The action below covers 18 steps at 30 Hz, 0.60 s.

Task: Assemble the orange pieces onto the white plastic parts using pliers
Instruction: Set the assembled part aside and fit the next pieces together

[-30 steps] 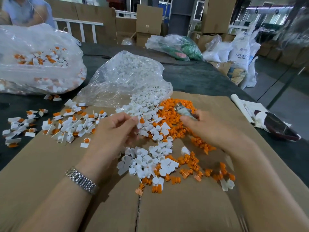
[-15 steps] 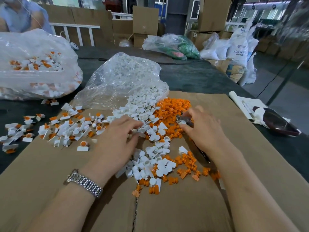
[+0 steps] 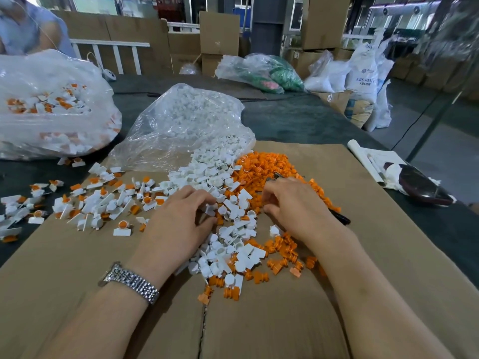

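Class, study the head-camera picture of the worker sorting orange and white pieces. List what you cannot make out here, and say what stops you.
- Pliers: only the metal tip and a dark handle end show; the right hand covers the rest.
- Left hand: its fingertips curl into the white parts; whether they pinch one cannot be told.
- Orange pieces: too small to show their shape.
- Sack: its print is too blurred to read fully.

Pliers [image 3: 339, 217] mostly hidden under right hand [image 3: 293, 208]; jaws perhaps closed.

A warehouse-like factory floor: stacked cardboard boxes [image 3: 219, 32], resin sacks [image 3: 365, 73] and bulk bags of plastic parts [image 3: 51, 104].
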### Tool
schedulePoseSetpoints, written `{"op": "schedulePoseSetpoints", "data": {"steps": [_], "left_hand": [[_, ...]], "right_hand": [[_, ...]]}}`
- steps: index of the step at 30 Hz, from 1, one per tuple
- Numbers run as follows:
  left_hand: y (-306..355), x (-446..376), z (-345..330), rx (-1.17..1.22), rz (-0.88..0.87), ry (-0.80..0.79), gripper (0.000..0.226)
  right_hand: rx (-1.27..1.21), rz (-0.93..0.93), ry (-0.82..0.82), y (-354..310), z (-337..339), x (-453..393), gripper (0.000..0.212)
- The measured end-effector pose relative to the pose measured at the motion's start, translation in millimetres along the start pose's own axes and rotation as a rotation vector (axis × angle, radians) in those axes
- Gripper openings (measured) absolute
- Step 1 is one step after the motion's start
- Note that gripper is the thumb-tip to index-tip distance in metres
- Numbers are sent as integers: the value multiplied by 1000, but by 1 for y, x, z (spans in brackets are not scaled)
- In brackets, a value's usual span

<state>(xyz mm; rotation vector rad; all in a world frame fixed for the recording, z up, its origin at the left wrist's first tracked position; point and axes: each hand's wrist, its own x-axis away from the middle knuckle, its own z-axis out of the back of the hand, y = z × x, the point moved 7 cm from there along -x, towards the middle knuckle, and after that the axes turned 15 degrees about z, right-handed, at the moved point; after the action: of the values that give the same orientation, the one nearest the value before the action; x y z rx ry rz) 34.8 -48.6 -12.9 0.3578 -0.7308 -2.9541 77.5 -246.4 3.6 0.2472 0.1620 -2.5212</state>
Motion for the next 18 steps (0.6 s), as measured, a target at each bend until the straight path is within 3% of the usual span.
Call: {"op": "schedulePoseSetpoints", "data": {"steps": [5,11,15,18], "left_hand": [[1,-1,0,-2,9,0,16],[0,-1,3,82,65,-3,18],[-6,-1,12,329,179,-12,19],[-16,0,12,675,328,-125,11]], "right_hand": [[73,-2,14,-5,-4,-3,15],[47,-15,13,-5,-6,-2,8],[-168,-59,138,-1,0,-2,19],[-407,-96,261,-1,10,-1,23]]}}
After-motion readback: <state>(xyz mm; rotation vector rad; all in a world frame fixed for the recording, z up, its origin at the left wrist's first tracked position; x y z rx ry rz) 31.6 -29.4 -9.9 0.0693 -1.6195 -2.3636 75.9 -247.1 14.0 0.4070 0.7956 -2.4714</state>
